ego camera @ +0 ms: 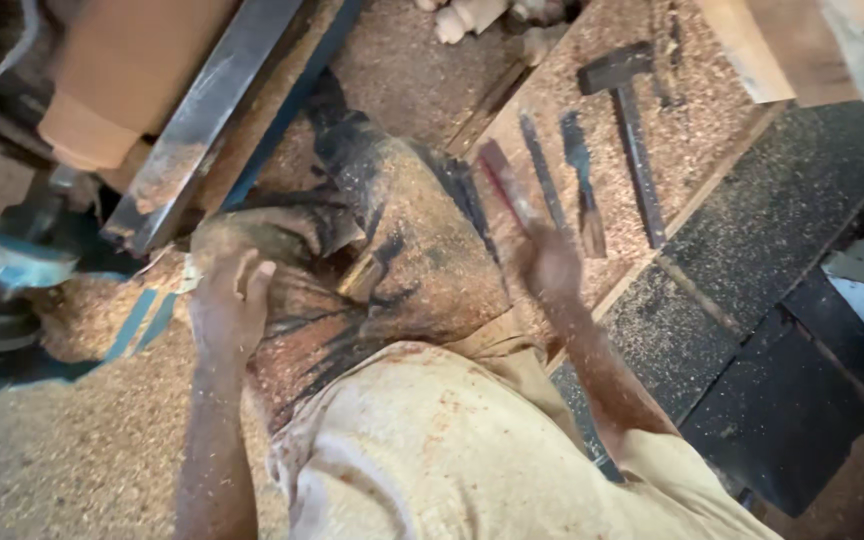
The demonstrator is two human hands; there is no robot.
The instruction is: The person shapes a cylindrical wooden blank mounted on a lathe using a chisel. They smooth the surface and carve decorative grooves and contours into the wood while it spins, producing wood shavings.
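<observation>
My right hand (550,262) is blurred with motion and grips a long tool with a reddish shaft (505,183), lifted over a sawdust-covered wooden board (692,140). My left hand (229,300) rests on my sawdust-covered knee beside a metal bar (202,115); its fingers are bent, and a small pale thing sits at its fingertips, too unclear to name. My dark, dusty trousers (402,250) and pale shirt (452,450) fill the middle of the view.
On the board lie a hammer (630,120) and two chisels (580,180). A round wooden piece (122,70) is mounted at the upper left above a machine part (12,270). Sawdust covers the floor. Dark panels (782,330) lie at the right.
</observation>
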